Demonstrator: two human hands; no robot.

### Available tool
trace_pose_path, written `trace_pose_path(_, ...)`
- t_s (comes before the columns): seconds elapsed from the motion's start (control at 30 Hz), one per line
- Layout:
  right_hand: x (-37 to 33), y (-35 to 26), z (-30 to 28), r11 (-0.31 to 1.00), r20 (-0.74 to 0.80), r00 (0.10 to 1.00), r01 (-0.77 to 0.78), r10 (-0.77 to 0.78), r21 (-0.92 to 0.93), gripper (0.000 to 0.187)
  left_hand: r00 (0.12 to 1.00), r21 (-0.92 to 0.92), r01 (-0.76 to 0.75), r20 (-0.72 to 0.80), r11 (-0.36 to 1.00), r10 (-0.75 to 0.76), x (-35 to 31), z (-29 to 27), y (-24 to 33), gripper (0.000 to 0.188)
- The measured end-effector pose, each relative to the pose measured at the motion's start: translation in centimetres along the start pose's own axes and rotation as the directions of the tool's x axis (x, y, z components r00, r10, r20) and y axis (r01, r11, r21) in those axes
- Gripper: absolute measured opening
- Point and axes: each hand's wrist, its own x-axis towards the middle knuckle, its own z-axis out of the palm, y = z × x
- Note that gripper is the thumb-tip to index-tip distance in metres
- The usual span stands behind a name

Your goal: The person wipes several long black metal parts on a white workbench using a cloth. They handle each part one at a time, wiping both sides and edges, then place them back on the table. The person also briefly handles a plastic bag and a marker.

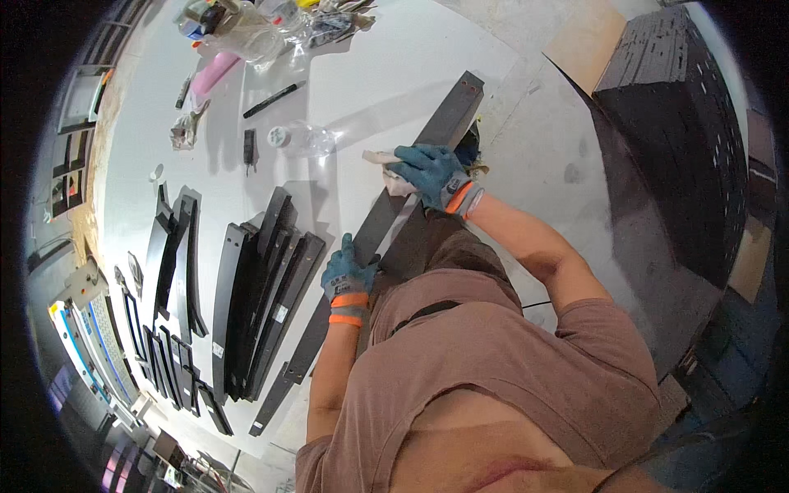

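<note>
A long, flat dark bar (454, 105) lies slantwise in front of me, its far end pierced by small holes. My left hand (348, 271), in a blue-grey glove with an orange cuff, is closed around the bar's nearer part, thumb up along its side. Farther up, my right hand (434, 174), gloved the same way, presses a crumpled whitish cloth (398, 182) against the bar's top face. The fingers of that hand are closed over the cloth. Left of the bar lies a clear plastic bottle (312, 140) with a white cap.
On the white table (353, 49), several black bars (263, 287) lie in a group at the left, with smaller black pieces (173, 370) beyond. A black marker (273, 99) and a pink bottle (215, 72) lie farther back. A tall dark stack (674, 123) stands at the right.
</note>
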Motion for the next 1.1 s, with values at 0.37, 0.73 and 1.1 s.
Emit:
trace_pose_path(0.37,3.2,27.9,-6.6,0.842,-0.344,0.774,-0.527,0.531,0.114,0.028,0.999,0.046,0.03,-0.033,0.998,-0.029,-0.4,-0.8,2.7,0.083)
trace_pose_path(0.73,3.1,32.9,-6.8,0.67,-0.281,0.643,-0.743,0.713,0.0,0.027,0.999,-0.097,-0.027,0.04,0.995,0.031,2.4,-3.8,4.9,0.075)
trace_pose_path(1.1,3.1,9.7,-5.6,0.964,-0.08,0.997,0.044,-0.024,0.261,0.045,0.657,-0.789,0.473,0.613,0.392,0.44,6.5,-5.0,4.0,0.037)
